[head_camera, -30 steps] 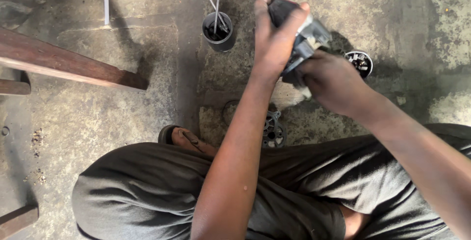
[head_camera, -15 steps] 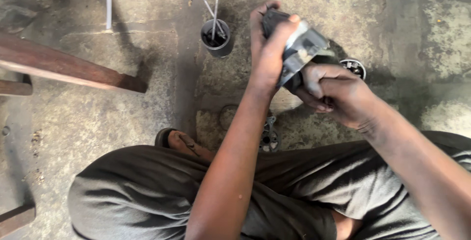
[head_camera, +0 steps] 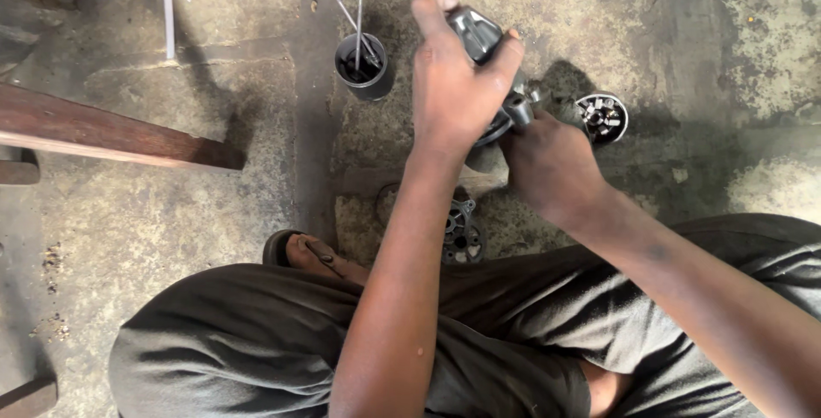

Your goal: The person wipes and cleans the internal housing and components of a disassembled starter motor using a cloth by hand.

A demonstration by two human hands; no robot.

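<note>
Both hands hold one grey metal part (head_camera: 496,85) above the concrete floor (head_camera: 214,213), left hand (head_camera: 457,85) clamped on its top, right hand (head_camera: 547,166) gripping below; it looks heavy, stiff, maybe greasy, best gripped by its body.

You have two hands in view, your left hand (head_camera: 457,85) and your right hand (head_camera: 547,166), and between them one grey metal part (head_camera: 496,67). On the concrete floor (head_camera: 171,213) you can count two small round tins: one dark tin (head_camera: 363,67) with three thin rods (head_camera: 355,20) standing in it, and one tin of small metal bits (head_camera: 601,117), too many and too small to count. One round metal plate (head_camera: 462,230) lies by your knee. One wooden beam (head_camera: 111,132) crosses the left. One sandal (head_camera: 295,251) shows.
</note>
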